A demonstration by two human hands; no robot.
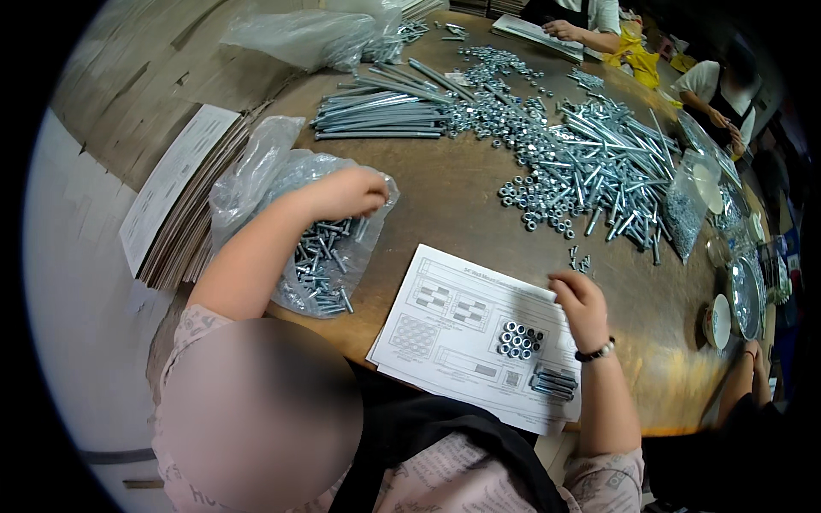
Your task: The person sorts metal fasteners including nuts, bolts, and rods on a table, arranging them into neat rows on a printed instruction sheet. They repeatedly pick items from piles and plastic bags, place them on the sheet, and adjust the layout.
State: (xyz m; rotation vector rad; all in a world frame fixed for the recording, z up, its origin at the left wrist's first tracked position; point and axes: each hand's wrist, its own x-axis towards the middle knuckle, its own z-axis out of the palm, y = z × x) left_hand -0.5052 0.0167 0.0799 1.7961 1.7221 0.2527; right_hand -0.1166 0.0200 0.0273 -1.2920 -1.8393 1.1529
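Note:
My left hand is over a clear plastic bag that lies spread on the table. Its fingers curl inward, and whatever they hold is hidden. Short bolts spill loose inside the bag below it. My right hand hovers by the right edge of a stack of printed sheets, fingers bent but apart, with nothing visible in them. On the top sheet, rows of hex nuts sit on a printed box. Several bolts lie side by side just below the nuts.
Beyond the sheets spread heaps of nuts, bolts and long rods. A few small screws lie near my right hand. Stacked cardboard sheets stand left; a bowl sits right. Other people work around the table.

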